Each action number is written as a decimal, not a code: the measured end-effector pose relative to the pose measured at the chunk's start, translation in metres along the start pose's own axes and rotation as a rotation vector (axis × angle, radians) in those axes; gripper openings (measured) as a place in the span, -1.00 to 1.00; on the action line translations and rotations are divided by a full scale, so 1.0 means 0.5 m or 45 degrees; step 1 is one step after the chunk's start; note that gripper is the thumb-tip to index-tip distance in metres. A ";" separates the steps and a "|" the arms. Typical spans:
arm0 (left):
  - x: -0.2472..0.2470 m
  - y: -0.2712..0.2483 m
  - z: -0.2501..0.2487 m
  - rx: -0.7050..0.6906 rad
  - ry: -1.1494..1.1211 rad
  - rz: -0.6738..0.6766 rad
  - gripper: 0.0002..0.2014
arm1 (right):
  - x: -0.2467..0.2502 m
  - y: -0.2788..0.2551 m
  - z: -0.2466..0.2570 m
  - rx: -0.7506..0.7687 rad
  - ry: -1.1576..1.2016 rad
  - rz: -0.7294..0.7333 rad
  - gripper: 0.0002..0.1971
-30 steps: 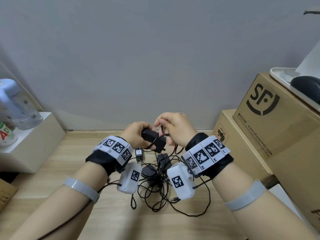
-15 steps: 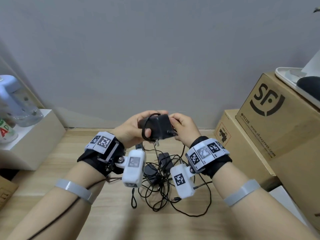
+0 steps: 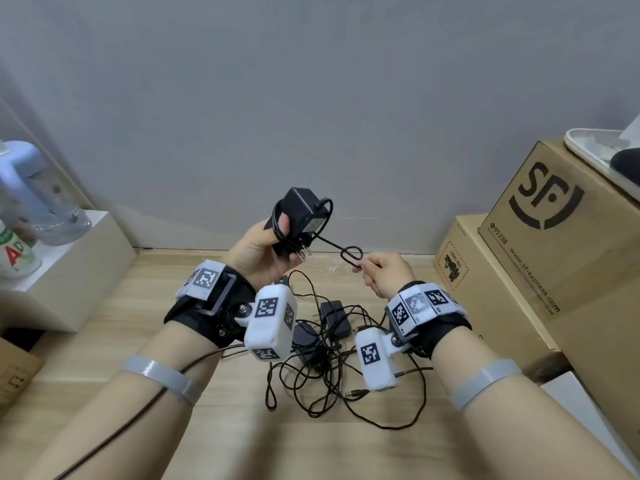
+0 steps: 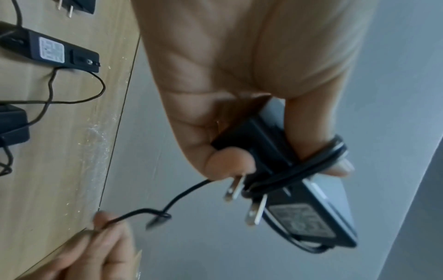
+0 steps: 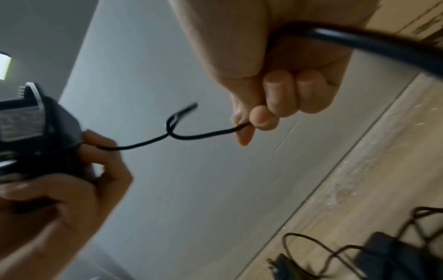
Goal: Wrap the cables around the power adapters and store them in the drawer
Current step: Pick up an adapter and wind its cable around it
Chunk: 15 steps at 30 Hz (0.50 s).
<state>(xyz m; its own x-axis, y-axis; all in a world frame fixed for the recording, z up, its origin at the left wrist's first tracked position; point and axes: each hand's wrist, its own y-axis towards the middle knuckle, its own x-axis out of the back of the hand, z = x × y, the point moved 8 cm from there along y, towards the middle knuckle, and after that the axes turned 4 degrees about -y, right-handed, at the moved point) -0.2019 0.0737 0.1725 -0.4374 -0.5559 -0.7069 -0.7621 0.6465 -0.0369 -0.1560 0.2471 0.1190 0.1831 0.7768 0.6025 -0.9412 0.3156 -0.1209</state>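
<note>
Grey wall is backing a pale wooden table [image 3: 114,348], with stacked brown cardboard boxes [image 3: 540,258] standing at the right and a white block [image 3: 69,271] carrying a translucent bottle at the left.

Left hand [image 3: 266,251] is holding a black rectangular power adapter [image 3: 300,216] raised above the table, fingers and thumb curled round its body, prongs pointing down. Several turns of its thin black cable [image 3: 332,244] are lying across the body and over the thumb. Right hand [image 3: 384,275] is pinching the free end of that cable between thumb and forefinger, the other fingers curled in; a small loop is sitting in the run between the two hands. Remaining black adapters and tangled leads [image 3: 325,344] are lying on the table below the wrists. No drawer is showing in any view.

Risks, as judged: the loop may be pulling into a knot if the right hand tensions the cable before clearing it. The turns are passing over the left thumb, so withdrawing the thumb would likely be leaving the wrap slack and liable to slide off. The free end is short, leaving little to tuck.

Against the frame half a second earlier: the adapter is sitting higher and turned, and the right hand has come off the adapter body and drawn away to the right, stretching the cable out.
</note>
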 end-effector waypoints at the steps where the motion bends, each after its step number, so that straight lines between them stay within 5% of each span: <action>1: 0.004 0.000 -0.006 -0.024 -0.024 -0.017 -0.37 | -0.001 -0.002 -0.020 -0.048 -0.086 0.012 -0.70; 8: 0.008 -0.001 0.011 -0.027 0.072 -0.106 -0.18 | -0.024 -0.013 -0.066 -0.240 -0.481 0.174 -0.73; 12: 0.001 0.006 0.028 0.018 0.152 -0.118 -0.15 | 0.015 -0.013 0.025 0.025 -0.060 -0.108 -0.41; 15: -0.005 0.011 0.032 0.037 0.149 -0.105 -0.17 | 0.016 -0.024 0.113 0.240 0.387 -0.007 -0.31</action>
<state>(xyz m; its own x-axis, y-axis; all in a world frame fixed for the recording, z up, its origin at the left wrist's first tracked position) -0.1975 0.0869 0.1628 -0.4281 -0.6639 -0.6132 -0.7843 0.6100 -0.1130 -0.1593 0.2191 0.1697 0.2376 0.9109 0.3374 -0.9706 0.2361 0.0463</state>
